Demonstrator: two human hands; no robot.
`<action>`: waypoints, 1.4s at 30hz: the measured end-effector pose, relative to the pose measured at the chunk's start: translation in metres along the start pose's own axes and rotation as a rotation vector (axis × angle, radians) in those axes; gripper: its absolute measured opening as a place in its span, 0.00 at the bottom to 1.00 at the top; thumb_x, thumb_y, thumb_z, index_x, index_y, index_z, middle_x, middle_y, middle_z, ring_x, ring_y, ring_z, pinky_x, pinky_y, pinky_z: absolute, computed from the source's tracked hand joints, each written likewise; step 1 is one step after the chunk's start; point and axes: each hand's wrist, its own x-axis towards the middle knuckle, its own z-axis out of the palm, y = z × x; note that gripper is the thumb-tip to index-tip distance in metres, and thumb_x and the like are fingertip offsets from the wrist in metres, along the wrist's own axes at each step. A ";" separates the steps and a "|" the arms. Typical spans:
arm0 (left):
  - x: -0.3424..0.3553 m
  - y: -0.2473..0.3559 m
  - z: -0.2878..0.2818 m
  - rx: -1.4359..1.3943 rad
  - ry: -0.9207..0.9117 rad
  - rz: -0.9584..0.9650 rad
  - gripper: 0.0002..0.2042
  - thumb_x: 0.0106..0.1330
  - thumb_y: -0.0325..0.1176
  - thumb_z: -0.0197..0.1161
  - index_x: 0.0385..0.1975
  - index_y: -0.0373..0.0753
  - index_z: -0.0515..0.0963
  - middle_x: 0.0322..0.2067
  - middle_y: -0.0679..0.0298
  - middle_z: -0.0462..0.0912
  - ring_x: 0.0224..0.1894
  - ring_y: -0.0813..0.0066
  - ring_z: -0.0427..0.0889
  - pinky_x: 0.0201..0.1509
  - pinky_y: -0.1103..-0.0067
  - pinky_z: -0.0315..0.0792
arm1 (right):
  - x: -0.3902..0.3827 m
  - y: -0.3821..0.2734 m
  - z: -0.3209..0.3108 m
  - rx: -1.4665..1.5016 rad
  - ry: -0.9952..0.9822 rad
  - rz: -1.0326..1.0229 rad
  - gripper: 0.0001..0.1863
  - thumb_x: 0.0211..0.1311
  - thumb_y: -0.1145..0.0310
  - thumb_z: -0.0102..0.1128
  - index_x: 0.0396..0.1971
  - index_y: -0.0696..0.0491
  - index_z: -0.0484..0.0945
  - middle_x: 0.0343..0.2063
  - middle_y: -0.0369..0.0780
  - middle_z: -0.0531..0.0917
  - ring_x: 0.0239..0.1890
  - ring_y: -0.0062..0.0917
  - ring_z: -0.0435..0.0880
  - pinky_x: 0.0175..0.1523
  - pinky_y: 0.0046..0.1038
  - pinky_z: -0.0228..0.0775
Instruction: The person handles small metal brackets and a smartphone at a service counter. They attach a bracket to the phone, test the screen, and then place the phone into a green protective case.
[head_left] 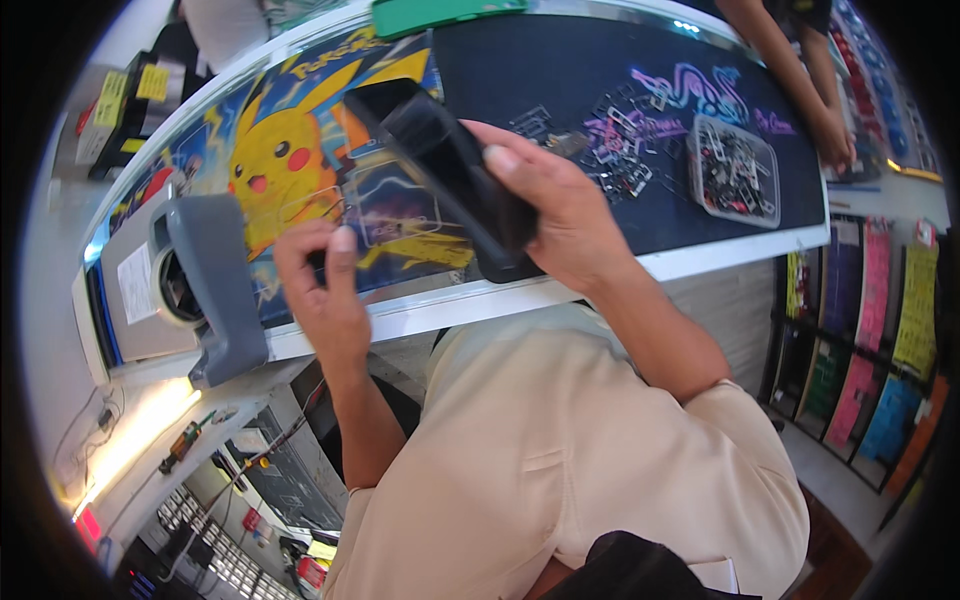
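My right hand [560,195] grips a black phone [465,185], tilted above the counter with its glossy dark face up. At the phone's far left end, a flat black piece [370,100] shows; I cannot tell whether it is part of the phone or a separate thing. My left hand [325,280] is over the counter's front edge, left of the phone and apart from it. Its fingers curl toward the thumb around a small dark spot, and what it is cannot be made out.
A patterned mat [290,215] with a yellow cartoon figure adjoins a dark mat [500,60]. Loose small metal parts [625,145] lie near a clear plastic box [772,205] of similar pieces. A grey device [215,260] stands left; a green tray [440,12] lies far. Another person's arms [800,70] rest far right.
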 end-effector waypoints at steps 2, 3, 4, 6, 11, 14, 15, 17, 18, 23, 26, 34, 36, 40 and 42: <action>0.003 0.005 0.003 0.149 -0.068 0.057 0.07 0.74 0.31 0.68 0.38 0.39 0.76 0.46 0.61 0.81 0.53 0.65 0.74 0.65 0.69 0.64 | -0.004 -0.007 0.000 0.050 0.050 0.012 0.30 0.83 0.60 0.58 0.75 0.62 0.68 0.51 0.37 0.87 0.43 0.14 0.87 0.44 0.19 0.82; 0.005 0.008 0.004 0.220 -0.109 0.085 0.07 0.73 0.32 0.69 0.37 0.39 0.77 0.46 0.61 0.81 0.55 0.63 0.73 0.67 0.67 0.62 | -0.006 -0.010 -0.001 0.054 0.044 0.015 0.30 0.83 0.60 0.57 0.75 0.62 0.68 0.50 0.37 0.87 0.40 0.13 0.86 0.40 0.18 0.80; 0.006 0.010 0.004 0.231 -0.124 0.084 0.07 0.72 0.33 0.69 0.37 0.39 0.77 0.45 0.62 0.82 0.56 0.61 0.72 0.68 0.66 0.60 | -0.008 -0.013 -0.002 0.059 0.041 0.016 0.30 0.83 0.60 0.57 0.75 0.62 0.68 0.49 0.36 0.88 0.37 0.12 0.85 0.36 0.16 0.78; 0.008 0.015 0.005 0.252 -0.158 0.083 0.08 0.71 0.34 0.70 0.37 0.40 0.78 0.45 0.63 0.82 0.59 0.58 0.70 0.70 0.63 0.56 | -0.009 -0.015 -0.003 0.072 0.020 0.020 0.30 0.84 0.61 0.56 0.76 0.62 0.67 0.48 0.36 0.87 0.32 0.10 0.82 0.31 0.14 0.72; 0.012 0.023 0.007 0.493 -0.287 0.162 0.09 0.69 0.35 0.72 0.41 0.40 0.80 0.49 0.60 0.81 0.63 0.55 0.69 0.73 0.60 0.53 | -0.015 -0.012 -0.010 0.064 0.022 -0.007 0.30 0.84 0.62 0.56 0.76 0.63 0.66 0.56 0.40 0.85 0.44 0.15 0.88 0.44 0.16 0.81; 0.015 0.031 0.011 0.602 -0.233 0.172 0.11 0.69 0.36 0.72 0.46 0.41 0.81 0.51 0.59 0.81 0.65 0.55 0.69 0.73 0.60 0.55 | -0.017 -0.009 -0.016 -0.018 0.024 -0.016 0.29 0.85 0.62 0.55 0.77 0.58 0.66 0.64 0.40 0.83 0.59 0.20 0.85 0.66 0.25 0.77; 0.017 0.034 0.013 0.616 -0.192 0.168 0.12 0.69 0.37 0.73 0.48 0.41 0.81 0.52 0.58 0.80 0.65 0.55 0.69 0.73 0.60 0.56 | -0.018 -0.007 -0.017 -0.092 0.037 -0.051 0.29 0.85 0.62 0.55 0.78 0.57 0.66 0.63 0.39 0.83 0.58 0.19 0.85 0.65 0.24 0.77; 0.022 0.040 0.020 0.269 -0.132 0.025 0.15 0.71 0.39 0.73 0.51 0.40 0.81 0.52 0.59 0.81 0.62 0.59 0.73 0.70 0.66 0.61 | -0.019 -0.002 -0.018 -0.241 0.079 -0.117 0.29 0.85 0.62 0.55 0.79 0.55 0.66 0.62 0.38 0.83 0.55 0.16 0.84 0.63 0.21 0.76; 0.023 0.043 0.023 0.096 -0.097 -0.048 0.16 0.72 0.40 0.73 0.53 0.40 0.81 0.52 0.60 0.82 0.60 0.62 0.75 0.69 0.69 0.64 | -0.019 0.001 -0.019 -0.360 0.087 -0.200 0.29 0.85 0.63 0.55 0.79 0.56 0.66 0.61 0.37 0.83 0.54 0.14 0.84 0.62 0.21 0.75; 0.037 0.047 0.046 -0.821 -0.173 -0.469 0.16 0.75 0.38 0.72 0.54 0.36 0.80 0.43 0.68 0.84 0.46 0.80 0.82 0.53 0.78 0.74 | -0.016 0.010 -0.023 -1.012 0.104 -0.667 0.28 0.83 0.67 0.57 0.77 0.58 0.68 0.64 0.44 0.84 0.58 0.28 0.87 0.63 0.25 0.76; 0.037 0.047 0.058 -0.981 -0.134 -0.541 0.15 0.75 0.37 0.73 0.53 0.36 0.80 0.43 0.68 0.84 0.45 0.79 0.82 0.50 0.77 0.76 | -0.018 0.006 -0.026 -1.281 0.067 -0.896 0.29 0.78 0.75 0.60 0.76 0.60 0.69 0.65 0.53 0.81 0.61 0.44 0.86 0.61 0.29 0.77; 0.036 0.052 0.070 -0.984 -0.132 -0.542 0.16 0.74 0.36 0.73 0.53 0.36 0.80 0.43 0.67 0.83 0.45 0.78 0.83 0.48 0.77 0.79 | -0.020 -0.005 -0.031 -1.376 0.016 -1.064 0.36 0.70 0.82 0.65 0.77 0.59 0.67 0.37 0.46 0.81 0.31 0.35 0.78 0.38 0.32 0.74; 0.038 0.052 0.070 -0.969 -0.167 -0.537 0.16 0.74 0.37 0.74 0.53 0.35 0.80 0.42 0.67 0.83 0.44 0.78 0.83 0.48 0.77 0.79 | -0.020 -0.008 -0.034 -1.383 0.000 -1.078 0.36 0.70 0.83 0.65 0.77 0.59 0.67 0.34 0.45 0.80 0.29 0.34 0.76 0.36 0.32 0.73; 0.039 0.054 0.074 -0.909 -0.161 -0.524 0.17 0.73 0.37 0.74 0.53 0.35 0.80 0.42 0.67 0.84 0.44 0.78 0.84 0.48 0.78 0.79 | -0.021 -0.011 -0.040 -1.392 0.005 -1.074 0.37 0.69 0.83 0.66 0.77 0.58 0.67 0.31 0.44 0.78 0.28 0.34 0.75 0.35 0.32 0.72; 0.038 0.055 0.076 -0.891 -0.144 -0.526 0.17 0.73 0.37 0.75 0.53 0.35 0.80 0.42 0.67 0.84 0.43 0.78 0.84 0.48 0.78 0.80 | -0.021 -0.012 -0.041 -1.383 0.003 -1.066 0.37 0.69 0.83 0.66 0.77 0.58 0.67 0.31 0.44 0.77 0.28 0.34 0.75 0.35 0.32 0.72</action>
